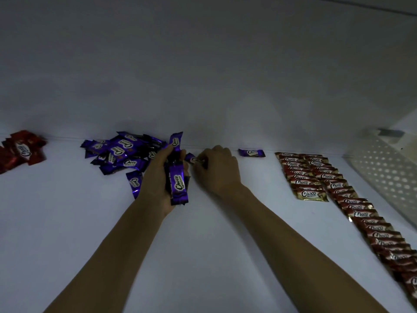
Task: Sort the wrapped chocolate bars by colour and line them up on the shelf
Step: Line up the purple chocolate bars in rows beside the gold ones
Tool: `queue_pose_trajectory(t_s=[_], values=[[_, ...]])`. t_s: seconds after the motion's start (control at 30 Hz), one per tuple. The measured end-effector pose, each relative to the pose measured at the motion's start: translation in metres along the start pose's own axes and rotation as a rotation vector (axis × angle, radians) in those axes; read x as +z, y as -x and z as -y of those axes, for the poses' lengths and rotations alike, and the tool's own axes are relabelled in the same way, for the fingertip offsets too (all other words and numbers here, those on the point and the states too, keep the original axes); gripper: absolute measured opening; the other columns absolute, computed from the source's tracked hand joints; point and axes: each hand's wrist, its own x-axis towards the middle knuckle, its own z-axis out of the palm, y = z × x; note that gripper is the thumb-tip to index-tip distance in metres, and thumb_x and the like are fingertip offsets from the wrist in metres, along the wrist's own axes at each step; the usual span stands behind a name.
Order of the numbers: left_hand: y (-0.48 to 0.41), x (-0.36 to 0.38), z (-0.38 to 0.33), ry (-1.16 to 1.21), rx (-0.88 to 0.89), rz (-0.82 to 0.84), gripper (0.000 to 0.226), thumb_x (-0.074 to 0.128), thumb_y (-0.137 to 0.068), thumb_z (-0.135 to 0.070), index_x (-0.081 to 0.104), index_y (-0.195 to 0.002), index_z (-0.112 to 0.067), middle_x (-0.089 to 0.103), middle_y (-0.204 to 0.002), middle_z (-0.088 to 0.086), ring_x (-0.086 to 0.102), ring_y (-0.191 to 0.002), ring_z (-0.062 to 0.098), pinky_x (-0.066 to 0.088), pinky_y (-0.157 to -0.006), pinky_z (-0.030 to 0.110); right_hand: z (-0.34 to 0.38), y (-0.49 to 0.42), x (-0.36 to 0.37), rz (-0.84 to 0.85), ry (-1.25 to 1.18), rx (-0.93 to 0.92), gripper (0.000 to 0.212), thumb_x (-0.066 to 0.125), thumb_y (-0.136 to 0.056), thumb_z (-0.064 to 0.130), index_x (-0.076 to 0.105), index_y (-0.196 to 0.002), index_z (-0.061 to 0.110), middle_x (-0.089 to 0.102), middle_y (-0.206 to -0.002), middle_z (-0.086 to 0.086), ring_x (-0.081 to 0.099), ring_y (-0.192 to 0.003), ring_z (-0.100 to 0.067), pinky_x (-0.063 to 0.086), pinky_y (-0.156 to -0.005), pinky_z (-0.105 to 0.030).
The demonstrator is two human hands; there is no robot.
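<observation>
My left hand (160,177) grips a bundle of purple wrapped bars (177,181) above the white shelf (214,245). My right hand (217,170) pinches one purple bar (191,158) at the edge of that bundle. A loose pile of purple bars (119,152) lies at the back, just left of my left hand. One purple bar (251,152) lies alone by the back wall, to the right. Two lines of gold-and-red bars (334,188) run along the right side. A heap of red bars (20,150) sits at the far left.
A white perforated panel (388,175) closes the shelf's right end, close to the gold-and-red lines. The back wall (203,75) rises straight behind the piles. Bare shelf surface lies between the purple pile and the gold-and-red lines and toward the front.
</observation>
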Motion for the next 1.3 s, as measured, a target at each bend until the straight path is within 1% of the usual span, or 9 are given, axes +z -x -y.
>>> queue_pose_trajectory(t_s=[0.1, 0.27, 0.37, 0.6, 0.9, 1.03, 1.13, 1.23, 1.3], values=[[0.001, -0.001, 0.000, -0.025, -0.018, 0.002, 0.015, 0.051, -0.096, -0.028, 0.058, -0.095, -0.015, 0.064, -0.079, -0.001, 0.058, -0.049, 0.004, 0.045, -0.043, 0.013, -0.012, 0.002, -0.017, 0.052, -0.026, -0.030, 0.020, 0.058, -0.086, 0.028, 0.067, -0.099, 0.016, 0.060, -0.100, -0.008, 0.053, -0.094, -0.026, 0.043, -0.079, -0.035], [0.001, 0.003, 0.002, -0.040, -0.032, 0.027, 0.015, 0.051, -0.095, -0.027, 0.058, -0.091, -0.015, 0.065, -0.073, -0.003, 0.054, -0.046, 0.004, 0.044, -0.040, 0.014, -0.058, 0.023, -0.047, -0.126, 0.404, 0.018, 0.020, 0.052, -0.088, 0.023, 0.072, -0.093, 0.026, 0.059, -0.092, -0.007, 0.056, -0.088, -0.030, 0.031, -0.064, -0.031], [0.002, 0.003, 0.003, -0.049, -0.021, 0.028, 0.013, 0.052, -0.095, -0.027, 0.057, -0.092, -0.015, 0.064, -0.075, -0.002, 0.054, -0.046, 0.005, 0.044, -0.040, 0.015, -0.079, 0.027, -0.060, -0.122, 0.277, 0.099, 0.023, 0.058, -0.083, 0.017, 0.073, -0.099, 0.025, 0.060, -0.096, -0.012, 0.055, -0.090, -0.033, 0.041, -0.071, -0.034], [0.002, 0.001, 0.003, -0.064, -0.015, 0.022, 0.013, 0.052, -0.095, -0.027, 0.057, -0.092, -0.016, 0.064, -0.077, -0.002, 0.055, -0.047, 0.005, 0.045, -0.042, 0.015, -0.098, 0.009, -0.063, -0.194, 0.369, 0.136, 0.024, 0.058, -0.081, 0.012, 0.070, -0.099, 0.022, 0.061, -0.098, -0.009, 0.052, -0.094, -0.033, 0.025, -0.070, -0.032], [0.001, -0.001, 0.005, -0.077, 0.010, 0.008, 0.013, 0.052, -0.095, -0.028, 0.057, -0.091, -0.017, 0.064, -0.077, -0.003, 0.056, -0.048, 0.004, 0.045, -0.042, 0.015, -0.103, -0.011, -0.060, -0.081, 0.294, 0.114, 0.035, 0.056, -0.086, 0.012, 0.068, -0.113, 0.029, 0.060, -0.110, -0.009, 0.050, -0.100, -0.032, 0.033, -0.076, -0.033], [0.001, 0.000, 0.005, -0.094, 0.019, -0.010, 0.016, 0.051, -0.096, -0.030, 0.059, -0.089, -0.017, 0.062, -0.076, -0.004, 0.056, -0.048, 0.004, 0.045, -0.043, 0.015, -0.057, 0.014, -0.064, -0.127, -0.127, 0.077, 0.010, 0.063, -0.088, 0.022, 0.070, -0.095, 0.021, 0.067, -0.092, -0.005, 0.062, -0.084, -0.019, 0.045, -0.075, -0.024], [0.001, 0.001, 0.007, -0.110, 0.034, -0.029, 0.019, 0.052, -0.095, -0.031, 0.060, -0.090, -0.014, 0.059, -0.076, -0.003, 0.053, -0.049, 0.005, 0.044, -0.042, 0.015, -0.001, 0.052, -0.057, 0.116, -0.632, 0.084, 0.019, 0.068, -0.084, 0.037, 0.063, -0.072, 0.024, 0.068, -0.075, 0.001, 0.061, -0.067, -0.008, 0.048, -0.067, -0.018], [0.000, 0.000, 0.009, -0.159, 0.067, -0.072, 0.030, 0.053, -0.094, -0.032, 0.059, -0.115, -0.012, 0.059, -0.079, -0.002, 0.056, -0.058, 0.007, 0.049, -0.054, 0.022, 0.019, 0.066, -0.041, 0.158, -0.712, 0.054, 0.026, 0.079, -0.074, 0.032, 0.062, -0.080, 0.014, 0.066, -0.070, 0.003, 0.060, -0.062, -0.008, 0.047, -0.059, -0.023], [-0.002, 0.000, 0.009, -0.125, 0.116, -0.105, 0.025, 0.054, -0.095, -0.028, 0.058, -0.115, -0.014, 0.063, -0.081, -0.003, 0.058, -0.068, 0.010, 0.051, -0.068, 0.028, 0.021, 0.066, -0.036, 0.127, -0.743, 0.051, 0.023, 0.079, -0.074, 0.023, 0.060, -0.079, 0.012, 0.066, -0.067, 0.003, 0.061, -0.061, -0.009, 0.049, -0.060, -0.026]])
